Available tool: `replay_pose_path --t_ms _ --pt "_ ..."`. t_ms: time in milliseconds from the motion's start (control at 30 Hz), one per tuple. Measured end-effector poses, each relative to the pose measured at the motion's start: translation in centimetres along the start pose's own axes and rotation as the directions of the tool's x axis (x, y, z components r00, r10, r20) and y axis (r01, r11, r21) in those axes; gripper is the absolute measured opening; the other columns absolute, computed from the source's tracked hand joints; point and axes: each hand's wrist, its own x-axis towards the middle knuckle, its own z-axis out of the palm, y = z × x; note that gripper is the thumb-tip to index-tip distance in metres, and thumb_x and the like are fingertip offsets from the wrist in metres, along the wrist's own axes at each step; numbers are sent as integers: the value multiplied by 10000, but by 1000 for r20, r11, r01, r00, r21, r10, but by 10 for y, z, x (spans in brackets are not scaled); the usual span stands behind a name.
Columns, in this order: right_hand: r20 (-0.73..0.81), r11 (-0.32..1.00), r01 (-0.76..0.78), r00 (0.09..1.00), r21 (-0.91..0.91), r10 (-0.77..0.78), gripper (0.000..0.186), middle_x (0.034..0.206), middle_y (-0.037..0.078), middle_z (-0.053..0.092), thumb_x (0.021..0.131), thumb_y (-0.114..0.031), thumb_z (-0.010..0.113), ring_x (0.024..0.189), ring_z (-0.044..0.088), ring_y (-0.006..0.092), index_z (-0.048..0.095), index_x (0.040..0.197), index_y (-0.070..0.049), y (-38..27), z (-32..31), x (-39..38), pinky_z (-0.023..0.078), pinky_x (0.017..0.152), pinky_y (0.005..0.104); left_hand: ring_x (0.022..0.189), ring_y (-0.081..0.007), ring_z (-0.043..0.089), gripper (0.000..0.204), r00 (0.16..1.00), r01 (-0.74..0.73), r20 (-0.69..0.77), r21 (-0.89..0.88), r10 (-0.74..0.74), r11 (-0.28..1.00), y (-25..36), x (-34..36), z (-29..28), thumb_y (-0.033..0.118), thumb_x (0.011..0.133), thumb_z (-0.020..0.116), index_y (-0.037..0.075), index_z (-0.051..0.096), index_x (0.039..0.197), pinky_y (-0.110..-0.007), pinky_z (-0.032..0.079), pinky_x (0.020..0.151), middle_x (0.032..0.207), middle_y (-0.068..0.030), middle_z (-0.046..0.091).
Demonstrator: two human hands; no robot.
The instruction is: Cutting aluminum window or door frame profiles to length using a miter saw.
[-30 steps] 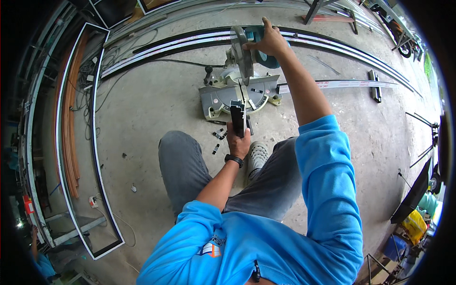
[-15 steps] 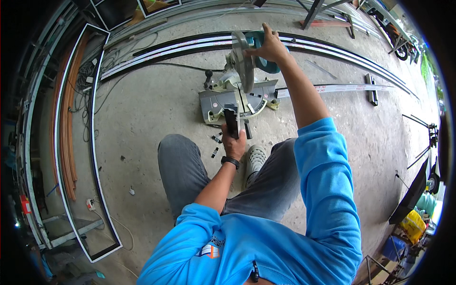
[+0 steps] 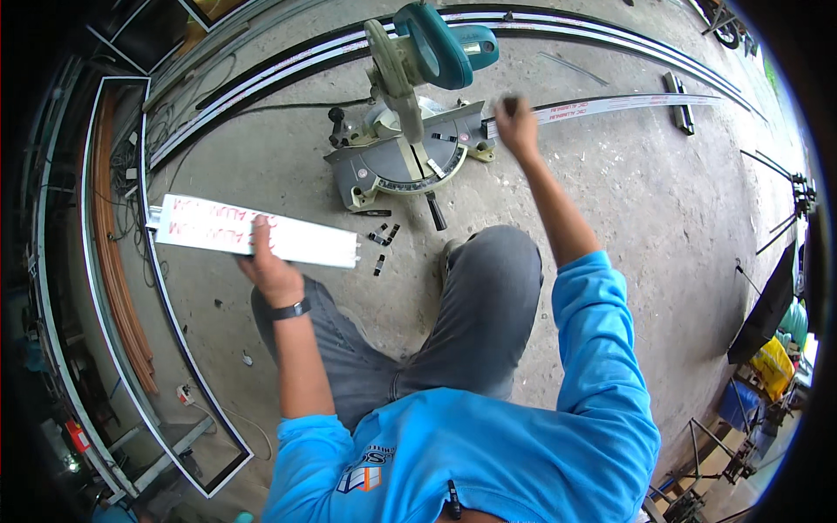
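Note:
My left hand (image 3: 273, 277) grips a short length of aluminium profile (image 3: 301, 242) covered in white film with red print, held out above the floor left of the saw. A mitre saw (image 3: 399, 170) with a teal handle (image 3: 440, 52) stands on the floor in front of my knees, its head raised. My right hand (image 3: 518, 131) is off that handle, beside the near end of a long film-covered profile (image 3: 593, 109). Its fingers are smeared by motion, and whether they hold anything is unclear. A small dark offcut (image 3: 444, 137) lies on the saw's table.
Several small black offcuts (image 3: 381, 235) lie on the concrete below the saw. Long dark-edged profiles (image 3: 288, 70) run behind it. A black block (image 3: 678, 103) supports the long profile's far part. At left stand a rectangular frame (image 3: 166, 301) and brown strips (image 3: 118, 288).
My right hand has left the saw's handle and moved to its right side. My left hand has swung the profile away leftward from the saw and turned it, so its printed film faces up.

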Motion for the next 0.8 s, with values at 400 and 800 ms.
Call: replay_pose_path --t_ms 400,800 --pt "594 878 356 797 -319 -107 644 1424 192 436 846 -303 699 1317 408 410 447 1402 -99 70 118 -110 409 1031 553 1013 -153 585 368 995 93 -43 75 -90 993 0 -7 -29 169 956 638 -6 543 1266 -328 472 876 1128 -50 613" --pt "731 935 -348 621 -67 283 409 1098 154 692 866 -147 747 1045 672 268 606 1226 -13 30 56 -243 537 887 375 959 -149 596 263 961 246 -77 -196 -265 949 14 15 -51 292 1001 579 70 595 1140 -333 482 880 1025 -21 616"
